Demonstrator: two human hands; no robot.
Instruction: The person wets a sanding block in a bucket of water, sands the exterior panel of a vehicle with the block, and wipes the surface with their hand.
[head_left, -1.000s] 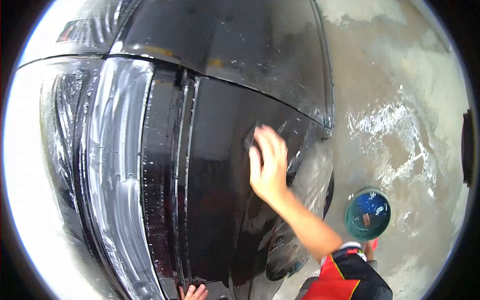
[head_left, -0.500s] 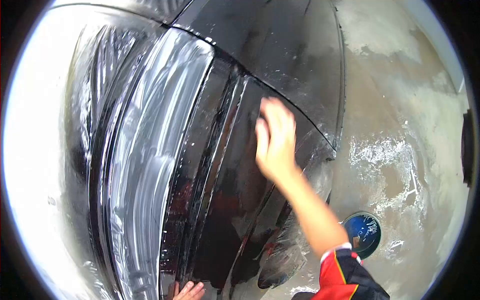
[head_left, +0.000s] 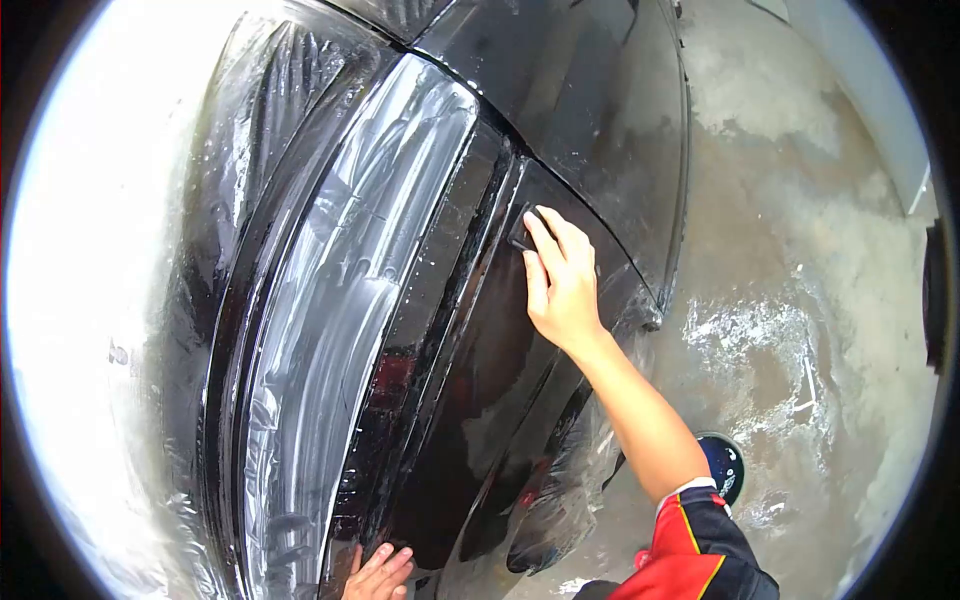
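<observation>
Currently, head view | right hand [head_left: 567, 300] closed on dark pad [head_left: 519, 232], at curved, glossy car panel [head_left: 480, 390] near seam | left hand [head_left: 378, 575] open, bracing at panel | panel wet-looking; finished and remaining areas indistinguishable | film [head_left: 330, 260] wrinkled, white-streaked | bucket [head_left: 741, 459] on stained floor [head_left: 750, 240].

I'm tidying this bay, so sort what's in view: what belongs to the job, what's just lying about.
In the job:
right hand
dark pad in its fingers
black panel
left hand, resting
plastic film, probably masking

Lying about:
bucket, untouched, perhaps for the job
dark object, far right
</observation>
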